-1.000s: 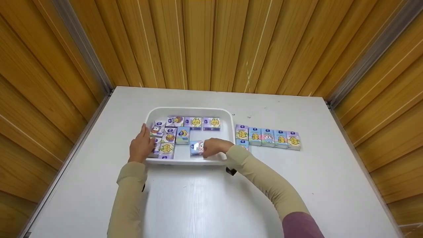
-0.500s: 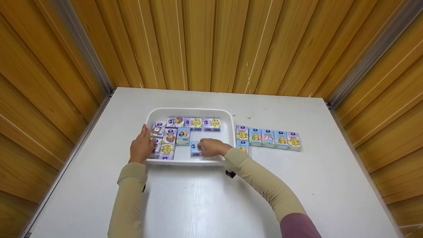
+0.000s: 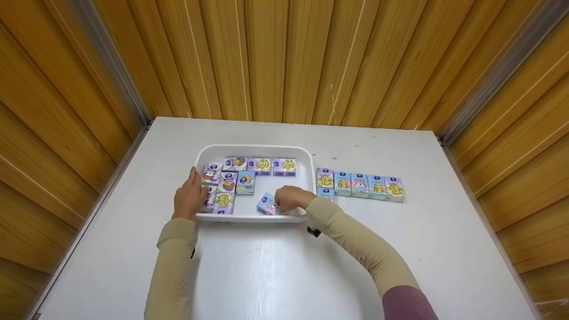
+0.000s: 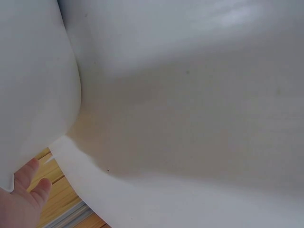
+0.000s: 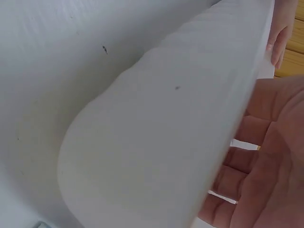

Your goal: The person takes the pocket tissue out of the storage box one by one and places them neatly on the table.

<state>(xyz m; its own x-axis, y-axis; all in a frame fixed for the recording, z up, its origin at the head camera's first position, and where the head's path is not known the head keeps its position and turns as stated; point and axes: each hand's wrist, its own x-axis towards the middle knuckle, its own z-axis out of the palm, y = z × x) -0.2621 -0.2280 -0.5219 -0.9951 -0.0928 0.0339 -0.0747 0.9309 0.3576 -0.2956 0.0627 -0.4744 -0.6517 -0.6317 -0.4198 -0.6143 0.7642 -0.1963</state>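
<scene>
In the head view, my right hand (image 3: 293, 198) reaches over the right side of the white tray (image 3: 255, 218) and holds the right end of a blue-and-pink pocket tissue pack (image 3: 267, 204), which lies slanted near the front wall. The right wrist view has the curled fingers (image 5: 232, 178) behind the tray wall; the pack is hidden there. My left hand (image 3: 190, 195) rests on the left rim, fingers fairly straight, beside several purple tissue packs (image 3: 223, 202). Part of that hand (image 4: 23, 206) shows past the wall in the left wrist view.
Inside the tray, a blue pack (image 3: 246, 182) stands beside the purple ones, and more purple packs (image 3: 284, 166) line the back wall. Right of the tray, several tissue packs (image 3: 360, 184) form a row on the white table (image 3: 249, 275). Wood-panelled walls (image 3: 266, 62) enclose the table.
The held tissue pack was square to the tray's front wall and now lies turned at an angle. My right hand has shifted slightly right. The left hand stays in place.
</scene>
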